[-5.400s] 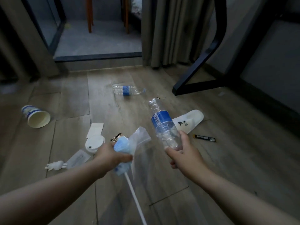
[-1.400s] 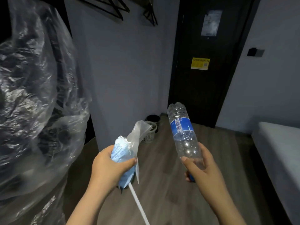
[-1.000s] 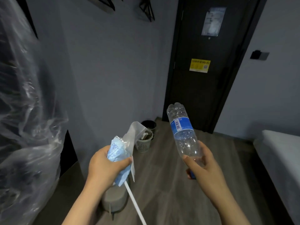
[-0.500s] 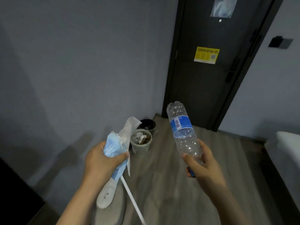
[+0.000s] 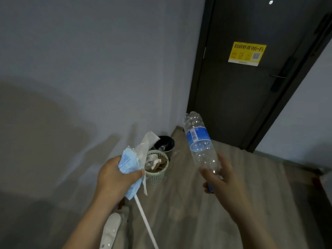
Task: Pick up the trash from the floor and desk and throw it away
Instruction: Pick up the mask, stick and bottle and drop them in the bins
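Now closer: mesh bin (image 5: 155, 177) sits just ahead on the floor (image 5: 197, 212), beyond my left grip (image 5: 115, 175), which clenches blue wrapper trash (image 5: 128, 162) and a straw (image 5: 143, 216). Empty bottle (image 5: 199, 141) sits in my right grip (image 5: 221, 178). Drop-off looks next.

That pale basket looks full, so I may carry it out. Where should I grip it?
Probably the rim of the pale basket, hooked from the near, door-side edge: it stands upright and open, the wall lies on its left, and the black bin crowds its far side.
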The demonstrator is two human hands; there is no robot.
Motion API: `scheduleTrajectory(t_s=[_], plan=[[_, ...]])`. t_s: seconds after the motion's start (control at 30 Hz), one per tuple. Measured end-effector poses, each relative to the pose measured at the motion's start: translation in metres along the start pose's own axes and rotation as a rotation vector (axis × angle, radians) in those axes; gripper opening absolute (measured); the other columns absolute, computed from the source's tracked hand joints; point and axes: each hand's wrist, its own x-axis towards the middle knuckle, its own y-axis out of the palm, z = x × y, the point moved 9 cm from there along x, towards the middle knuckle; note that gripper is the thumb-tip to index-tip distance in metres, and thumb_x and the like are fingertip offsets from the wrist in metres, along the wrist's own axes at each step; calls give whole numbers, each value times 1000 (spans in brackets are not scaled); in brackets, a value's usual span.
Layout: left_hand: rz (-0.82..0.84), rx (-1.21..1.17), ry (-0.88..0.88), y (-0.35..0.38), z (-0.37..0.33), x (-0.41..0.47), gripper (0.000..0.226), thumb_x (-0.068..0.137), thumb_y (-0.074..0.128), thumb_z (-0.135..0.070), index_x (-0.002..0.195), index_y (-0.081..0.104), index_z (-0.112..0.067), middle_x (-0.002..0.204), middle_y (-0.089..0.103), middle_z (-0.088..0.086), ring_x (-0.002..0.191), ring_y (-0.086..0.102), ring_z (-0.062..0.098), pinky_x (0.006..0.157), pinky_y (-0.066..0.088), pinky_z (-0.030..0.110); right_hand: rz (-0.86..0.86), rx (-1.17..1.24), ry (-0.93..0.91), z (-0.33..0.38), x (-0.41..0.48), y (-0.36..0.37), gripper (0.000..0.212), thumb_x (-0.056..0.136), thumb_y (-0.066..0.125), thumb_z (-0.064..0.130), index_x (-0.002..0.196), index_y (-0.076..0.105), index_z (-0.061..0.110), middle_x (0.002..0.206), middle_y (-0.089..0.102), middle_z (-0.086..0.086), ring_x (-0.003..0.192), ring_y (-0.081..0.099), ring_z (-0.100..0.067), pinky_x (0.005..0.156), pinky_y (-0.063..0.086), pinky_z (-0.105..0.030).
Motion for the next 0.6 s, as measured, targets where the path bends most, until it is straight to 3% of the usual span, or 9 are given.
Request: scheduleTrajectory(t_s=[0.33,0.5,0.6], plan=[[23,11,-38,70,26,163,23,64,84,-19,68,62,-13,64,67,-2,51,61,3,42,44,13,13,-88,43,-18,168,35,62,86,66,29,138,35,41,95,63,-4,66,68,-16,55,52,-20],[71,33,-95,91,37,254,26,63,85,-22,67,62,-13,59,64,1,50,60,11,45,47,25,65,-143,80,-16,255,68,62,87,66,30,140,35,36,93,64,-5,67,68,-17,56,53,-21],[109,15,-91,107,43,299,28,63,86,-19,65,60,-8,52,61,-1,41,53,4,44,44,26,70,-147,111,-21,297,85,63,87,66,31,141,34,36,92,63,-5,68,67,-18,58,54,-23]])
